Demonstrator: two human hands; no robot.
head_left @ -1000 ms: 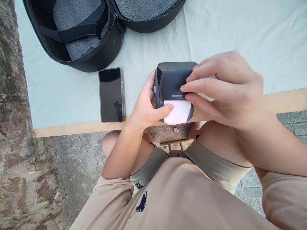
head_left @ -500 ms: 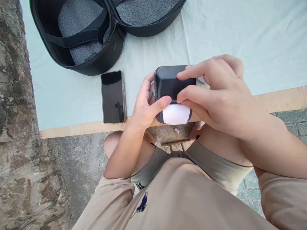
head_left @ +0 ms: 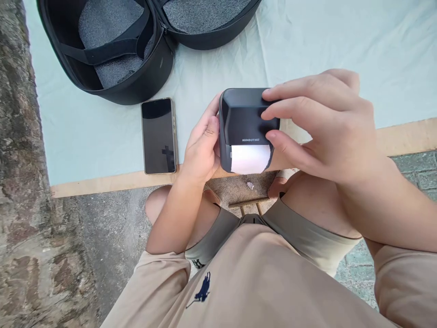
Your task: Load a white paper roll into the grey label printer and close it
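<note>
A black label printer (head_left: 249,116) marked NIIMBOT is held over the table's near edge. White label paper (head_left: 251,158) shows at its lower end. My left hand (head_left: 204,146) grips the printer's left side, its thumb lying along that side. On the right, my right hand (head_left: 317,123) has its fingers spread, with the fingertips at the printer's upper right surface and the thumb by its lower right corner. Whether those fingertips press on the casing is hard to tell.
A phone (head_left: 159,136) lies on the pale cloth (head_left: 211,68) left of my hands. Behind it sits an unzipped black case (head_left: 136,86) with grey foam inside. The table's wooden edge (head_left: 95,186) runs in front of my knees. A small white scrap (head_left: 250,186) lies on the ground.
My left thumb has moved off the printer's top to its side. My right hand has shifted right and its fingers have spread, uncovering the lettering.
</note>
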